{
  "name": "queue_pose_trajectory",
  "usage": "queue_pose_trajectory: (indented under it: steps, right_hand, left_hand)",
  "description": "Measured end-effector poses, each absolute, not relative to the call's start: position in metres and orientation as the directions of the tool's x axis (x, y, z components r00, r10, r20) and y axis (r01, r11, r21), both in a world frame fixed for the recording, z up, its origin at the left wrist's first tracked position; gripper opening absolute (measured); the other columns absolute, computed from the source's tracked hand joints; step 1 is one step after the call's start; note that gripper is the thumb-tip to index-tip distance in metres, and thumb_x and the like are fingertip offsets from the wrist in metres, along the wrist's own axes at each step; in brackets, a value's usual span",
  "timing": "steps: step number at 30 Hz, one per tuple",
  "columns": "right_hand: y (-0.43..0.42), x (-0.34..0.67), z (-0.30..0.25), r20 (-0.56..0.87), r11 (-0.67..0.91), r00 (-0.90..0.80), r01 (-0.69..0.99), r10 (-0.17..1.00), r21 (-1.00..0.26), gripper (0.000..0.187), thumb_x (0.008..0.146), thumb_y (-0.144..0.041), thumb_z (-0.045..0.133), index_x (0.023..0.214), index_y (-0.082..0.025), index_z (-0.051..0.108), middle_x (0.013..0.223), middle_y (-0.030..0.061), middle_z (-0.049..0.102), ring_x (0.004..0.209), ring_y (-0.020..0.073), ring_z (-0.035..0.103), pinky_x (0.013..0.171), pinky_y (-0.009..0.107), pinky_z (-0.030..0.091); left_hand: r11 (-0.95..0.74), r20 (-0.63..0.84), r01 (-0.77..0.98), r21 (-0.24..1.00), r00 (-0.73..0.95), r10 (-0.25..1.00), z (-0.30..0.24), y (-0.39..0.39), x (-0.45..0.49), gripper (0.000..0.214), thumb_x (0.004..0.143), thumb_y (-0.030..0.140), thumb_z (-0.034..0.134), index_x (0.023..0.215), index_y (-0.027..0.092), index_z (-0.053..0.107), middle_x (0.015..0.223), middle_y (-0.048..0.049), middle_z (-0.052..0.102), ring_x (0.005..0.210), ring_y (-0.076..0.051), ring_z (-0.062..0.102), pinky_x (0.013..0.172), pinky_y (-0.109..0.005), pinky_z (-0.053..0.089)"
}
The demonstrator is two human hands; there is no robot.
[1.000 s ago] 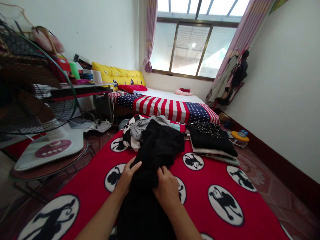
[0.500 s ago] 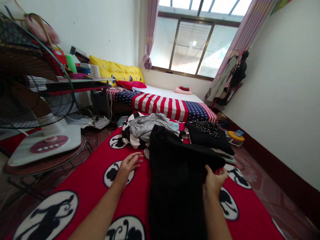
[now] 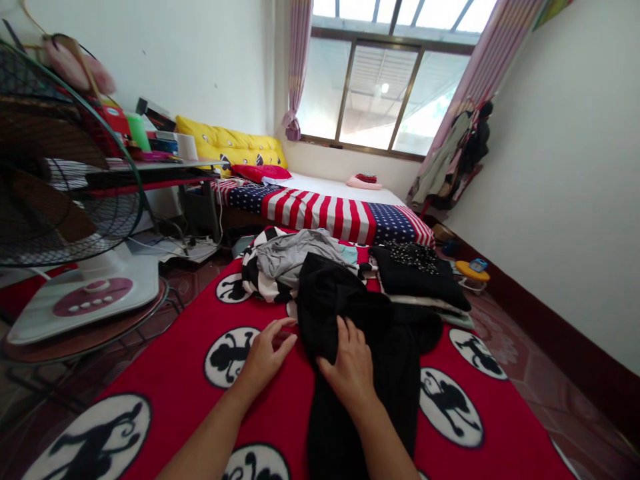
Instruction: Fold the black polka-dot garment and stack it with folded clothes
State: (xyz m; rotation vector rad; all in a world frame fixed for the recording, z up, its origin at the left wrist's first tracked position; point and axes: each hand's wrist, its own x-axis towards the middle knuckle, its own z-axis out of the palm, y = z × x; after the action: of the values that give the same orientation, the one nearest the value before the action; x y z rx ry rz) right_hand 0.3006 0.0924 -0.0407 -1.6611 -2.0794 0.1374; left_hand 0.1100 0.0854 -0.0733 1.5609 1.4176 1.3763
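Head view: right hand (image 3: 350, 373) flat, open on black garment (image 3: 393, 373); left hand (image 3: 265, 355) open beside it.

open red blanket (image 3: 165, 380) left of the hands, heap of clothes (image 3: 290, 260) blocking straight ahead, folded stack (image 3: 425, 283) crowding right, bare strip of blanket between stack and black garment (image 3: 370, 347)
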Motion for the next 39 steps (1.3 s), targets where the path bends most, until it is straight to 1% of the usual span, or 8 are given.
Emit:
queue_pose_trajectory:
  steps: [5, 10, 15, 17, 23, 33, 37, 39]
  right_hand:
    - [0.094, 0.309, -0.034, 0.241, 0.222, -0.143, 0.911, 0.960, -0.346, 0.052, 0.074, -0.017, 0.052, 0.124, -0.011, 0.060, 0.112, 0.0148, 0.064, 0.100, 0.0288, 0.059, 0.085, 0.036, 0.045]
    - [0.096, 0.319, -0.028, 0.281, 0.388, -0.281, 0.785, 0.918, -0.483, 0.026, 0.069, -0.013, 0.048, 0.084, -0.018, 0.068, 0.083, 0.0055, 0.067, 0.079, 0.0195, 0.062, 0.071, 0.027, 0.039]
    - [0.086, 0.316, -0.023, 0.240, 0.527, -0.519, 0.522, 0.820, -0.671, 0.017, 0.054, -0.011, 0.046, 0.061, -0.019, 0.059, 0.063, -0.0014, 0.059, 0.063, 0.0128, 0.055, 0.059, 0.024, 0.031]
    - [0.083, 0.313, -0.023, 0.212, 0.524, -0.560, 0.484, 0.801, -0.701, 0.015, 0.052, -0.012, 0.046, 0.059, -0.018, 0.057, 0.060, -0.0025, 0.056, 0.060, 0.0120, 0.052, 0.057, 0.024, 0.029]
    - [0.080, 0.309, -0.021, 0.183, 0.501, -0.546, 0.518, 0.818, -0.693, 0.019, 0.053, -0.014, 0.046, 0.064, -0.019, 0.061, 0.064, -0.0021, 0.060, 0.062, 0.0128, 0.054, 0.058, 0.024, 0.030]
    - [0.076, 0.307, -0.018, 0.187, 0.510, -0.538, 0.548, 0.822, -0.663, 0.027, 0.057, -0.013, 0.046, 0.072, -0.020, 0.066, 0.072, -0.0013, 0.065, 0.069, 0.0153, 0.057, 0.065, 0.023, 0.037]
    - [0.083, 0.316, -0.016, 0.198, 0.437, -0.535, 0.365, 0.821, -0.822, 0.022, 0.061, -0.013, 0.049, 0.071, -0.019, 0.067, 0.071, -0.0019, 0.063, 0.070, 0.0153, 0.057, 0.065, 0.024, 0.040]
    - [0.095, 0.334, -0.017, 0.204, 0.311, -0.406, 0.217, 0.891, -0.925, 0.011, 0.066, -0.020, 0.057, 0.071, -0.018, 0.067, 0.069, -0.0020, 0.062, 0.069, 0.0156, 0.057, 0.065, 0.024, 0.042]
  left_hand:
    - [-0.237, 0.297, 0.349, 0.907, -0.131, 0.946, -0.075, 0.086, 0.111, 0.035, 0.084, 0.037, 0.057, 0.114, 0.019, 0.063, 0.113, -0.0114, 0.068, 0.100, -0.023, 0.067, 0.089, -0.039, 0.052]
    - [-0.179, 0.225, 0.235, 0.955, -0.186, 0.956, -0.079, 0.089, 0.111, 0.052, 0.085, 0.045, 0.055, 0.129, 0.017, 0.050, 0.120, -0.0146, 0.064, 0.099, -0.025, 0.067, 0.086, -0.041, 0.054]
    - [-0.167, 0.233, 0.215, 0.962, -0.333, 0.914, -0.073, 0.089, 0.108, 0.064, 0.090, 0.053, 0.046, 0.143, 0.020, 0.034, 0.149, -0.0137, 0.041, 0.139, -0.025, 0.038, 0.115, -0.045, 0.030]
    - [-0.144, 0.217, 0.216, 0.966, -0.371, 0.903, -0.071, 0.089, 0.106, 0.064, 0.089, 0.053, 0.047, 0.142, 0.019, 0.036, 0.151, -0.0127, 0.038, 0.143, -0.025, 0.029, 0.119, -0.044, 0.021]
    - [-0.143, 0.225, 0.236, 0.961, -0.368, 0.902, -0.073, 0.092, 0.103, 0.060, 0.083, 0.053, 0.055, 0.130, 0.018, 0.047, 0.139, -0.0137, 0.052, 0.136, -0.028, 0.041, 0.115, -0.045, 0.029]
    - [-0.155, 0.239, 0.252, 0.955, -0.351, 0.905, -0.071, 0.090, 0.104, 0.057, 0.079, 0.049, 0.060, 0.127, 0.019, 0.051, 0.133, -0.0120, 0.057, 0.130, -0.027, 0.048, 0.111, -0.043, 0.034]
    - [-0.182, 0.281, 0.330, 0.926, -0.280, 0.918, -0.061, 0.085, 0.097, 0.045, 0.074, 0.037, 0.066, 0.115, 0.019, 0.060, 0.116, -0.0081, 0.066, 0.113, -0.026, 0.060, 0.100, -0.040, 0.044]
    - [-0.206, 0.339, 0.351, 0.913, -0.378, 0.861, -0.052, 0.081, 0.089, 0.033, 0.074, 0.034, 0.065, 0.104, 0.020, 0.064, 0.101, -0.0051, 0.068, 0.099, -0.024, 0.064, 0.092, -0.037, 0.049]
